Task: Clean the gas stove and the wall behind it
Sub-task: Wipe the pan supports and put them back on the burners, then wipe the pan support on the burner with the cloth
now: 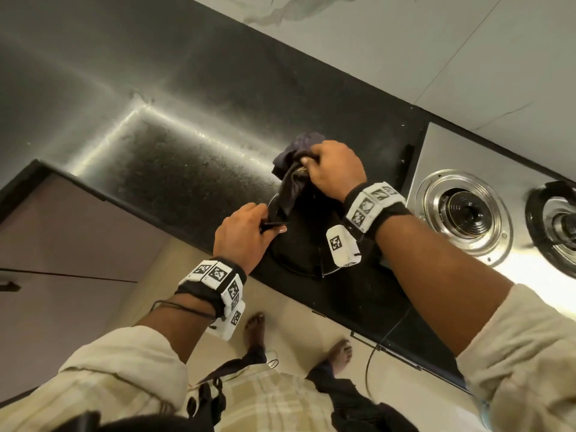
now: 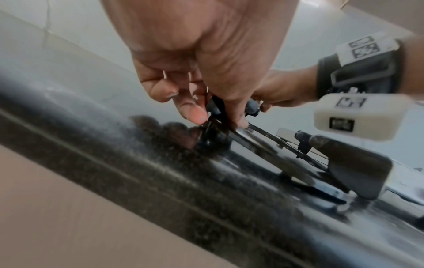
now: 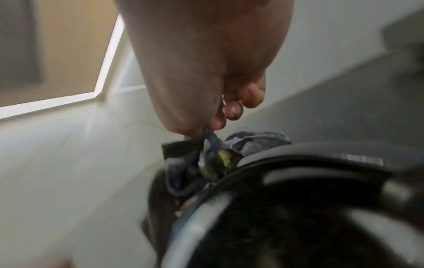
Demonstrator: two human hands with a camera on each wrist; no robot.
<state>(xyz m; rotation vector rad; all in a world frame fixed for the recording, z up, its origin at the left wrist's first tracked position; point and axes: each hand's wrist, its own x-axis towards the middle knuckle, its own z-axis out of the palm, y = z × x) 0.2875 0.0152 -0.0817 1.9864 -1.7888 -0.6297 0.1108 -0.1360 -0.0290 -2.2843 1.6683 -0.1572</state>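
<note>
A black pan support [image 1: 296, 269] lies on the dark countertop [image 1: 187, 151], left of the steel gas stove [image 1: 452, 151]. My left hand [image 1: 271, 226] pinches the ring's left rim; in the left wrist view the thumb and fingers [image 2: 192, 112] close on a black prong [image 2: 215, 108]. My right hand [image 1: 330, 169] grips a crumpled dark cloth [image 1: 293, 163] and holds it against the ring's far side. In the right wrist view the cloth [image 3: 201, 157] hangs bunched from my fingers [image 3: 231, 110] over the ring [image 3: 298, 159]. The pale tiled wall [image 1: 405, 42] runs behind.
The stove's near burner [image 1: 464, 210] stands bare. A second burner [image 1: 558, 226] at the right edge carries its own black support. Cabinet fronts [image 1: 62, 229] sit below the counter on the left. My bare feet [image 1: 255, 332] stand on the floor under the counter edge.
</note>
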